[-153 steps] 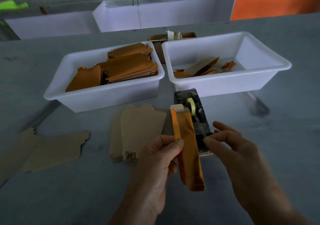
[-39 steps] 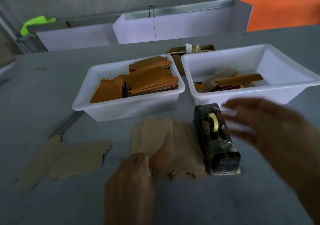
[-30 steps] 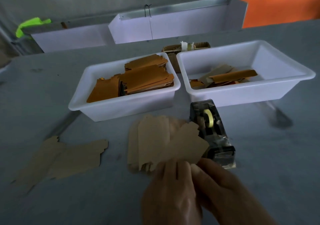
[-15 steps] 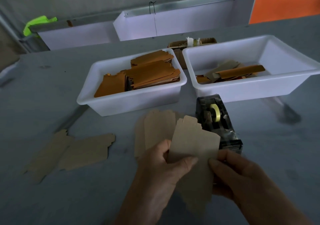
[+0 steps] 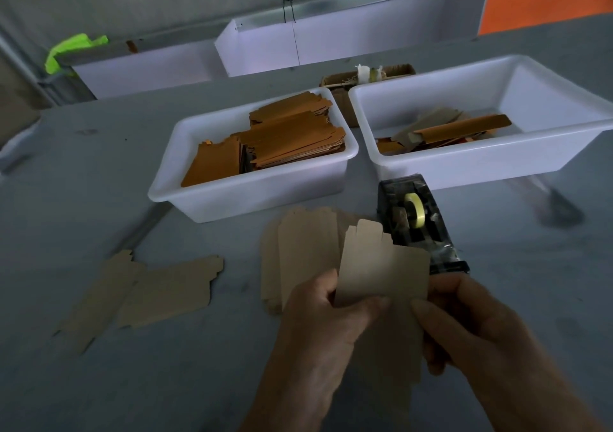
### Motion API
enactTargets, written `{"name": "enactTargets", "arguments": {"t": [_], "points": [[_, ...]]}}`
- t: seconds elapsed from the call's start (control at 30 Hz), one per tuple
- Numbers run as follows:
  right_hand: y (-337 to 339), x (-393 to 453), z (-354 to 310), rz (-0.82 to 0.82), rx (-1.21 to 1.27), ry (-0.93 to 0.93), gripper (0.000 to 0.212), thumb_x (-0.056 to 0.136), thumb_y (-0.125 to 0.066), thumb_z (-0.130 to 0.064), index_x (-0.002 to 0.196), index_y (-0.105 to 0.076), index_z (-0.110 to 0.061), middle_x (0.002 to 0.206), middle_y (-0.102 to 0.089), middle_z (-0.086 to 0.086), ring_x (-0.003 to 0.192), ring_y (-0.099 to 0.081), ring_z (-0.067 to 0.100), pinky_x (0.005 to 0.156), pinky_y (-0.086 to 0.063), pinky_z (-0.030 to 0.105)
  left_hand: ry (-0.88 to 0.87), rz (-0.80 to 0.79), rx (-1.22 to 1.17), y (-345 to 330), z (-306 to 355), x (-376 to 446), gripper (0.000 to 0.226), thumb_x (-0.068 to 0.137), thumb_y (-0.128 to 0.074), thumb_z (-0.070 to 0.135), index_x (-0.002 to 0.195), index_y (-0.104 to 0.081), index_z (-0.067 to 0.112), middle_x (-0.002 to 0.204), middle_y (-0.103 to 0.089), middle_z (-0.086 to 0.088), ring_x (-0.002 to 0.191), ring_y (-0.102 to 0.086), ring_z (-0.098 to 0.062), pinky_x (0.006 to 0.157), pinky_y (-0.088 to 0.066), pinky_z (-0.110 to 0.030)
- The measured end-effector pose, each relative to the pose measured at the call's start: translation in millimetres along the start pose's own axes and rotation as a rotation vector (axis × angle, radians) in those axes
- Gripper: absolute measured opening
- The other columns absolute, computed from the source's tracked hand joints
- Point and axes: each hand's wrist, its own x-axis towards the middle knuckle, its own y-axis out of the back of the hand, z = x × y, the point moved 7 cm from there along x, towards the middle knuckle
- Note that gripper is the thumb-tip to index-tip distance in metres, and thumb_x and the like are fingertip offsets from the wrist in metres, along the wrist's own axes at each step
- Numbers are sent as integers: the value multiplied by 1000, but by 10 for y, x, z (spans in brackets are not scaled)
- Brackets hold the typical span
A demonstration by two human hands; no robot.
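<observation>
Status: pinching the flat tan die-cut cardboard blank (image 5: 381, 265) at lower centre of the frame, with left hand (image 5: 325, 325) gripping its left edge and right hand (image 5: 471, 332) its right, probably steadying it for folding and taping beside the black tape dispenser (image 5: 418, 229). Not spotting any readable writing or branding anywhere.

matt cardboard blank (image 5: 381, 265), glossy plastic tub (image 5: 252, 196)

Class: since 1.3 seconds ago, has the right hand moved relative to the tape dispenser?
Yes: the right hand drew back from beside the tape dispenser to its near end, gripping the cardboard blank.
</observation>
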Motion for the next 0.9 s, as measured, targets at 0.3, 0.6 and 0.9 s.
{"name": "enactTargets", "arguments": {"t": [0.3,0.6,0.9], "points": [[-120,-45,-41,5,158,105,16,64,-63,-34,76,-66,-25,67,-65,14,53,-65,25,50,-54,28,-33,-78,-19,-125,69,-61,8,82,-67,22,78,-71,17,66,-67,-9,60,-61,-17,55,-50,-28],[-53,-48,42,5,32,29,31,60,-64,-27,88,-66,-15,73,-72,8,64,-70,21,56,-57,28,-137,-159,114,-116,143,-106,24,95,-53,25,82,-71,16,64,-66,-1,60,-63,-13,56,-50,-25],[-87,-54,79,-98,269,-161,32,63,-68,-27,93,-75,-31,94,-75,9,88,-72,26,77,-56,38,11,-289,-6,-161,79,-143,7,81,-72,23,87,-69,22,77,-74,4,66,-68,-2,52,-45,-10]]}}
